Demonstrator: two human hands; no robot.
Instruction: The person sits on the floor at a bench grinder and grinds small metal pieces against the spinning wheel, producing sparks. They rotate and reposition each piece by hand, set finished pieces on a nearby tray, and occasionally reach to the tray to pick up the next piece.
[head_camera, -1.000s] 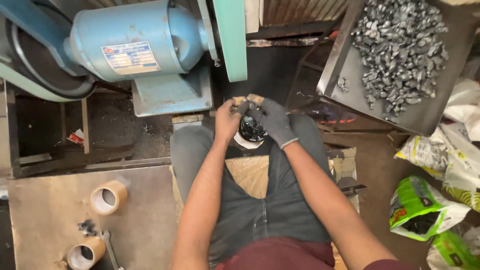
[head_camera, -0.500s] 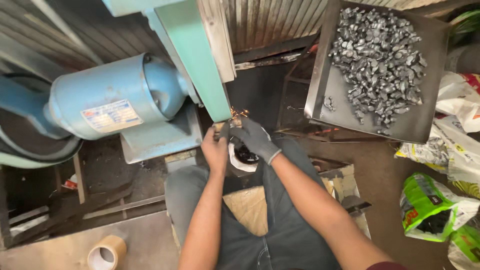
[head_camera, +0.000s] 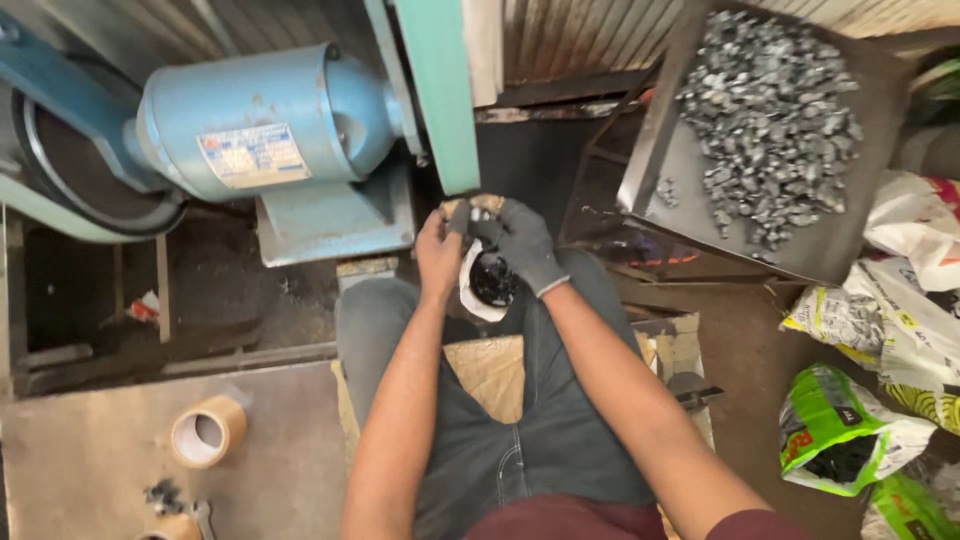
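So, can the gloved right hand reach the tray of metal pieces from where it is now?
Probably yes: the right hand is beside the tray, with open space between, though both hands hold something.

Ahead of the bare left hand (head_camera: 438, 258) and grey-gloved right hand (head_camera: 525, 245), the upright green metal post (head_camera: 440, 95) and the blue cylindrical motor (head_camera: 265, 120) on its blue block base (head_camera: 335, 222) close the way, the tilted dark tray of grey metal pieces (head_camera: 770, 110) hems the right, and only a dark gap between post and tray stays open.
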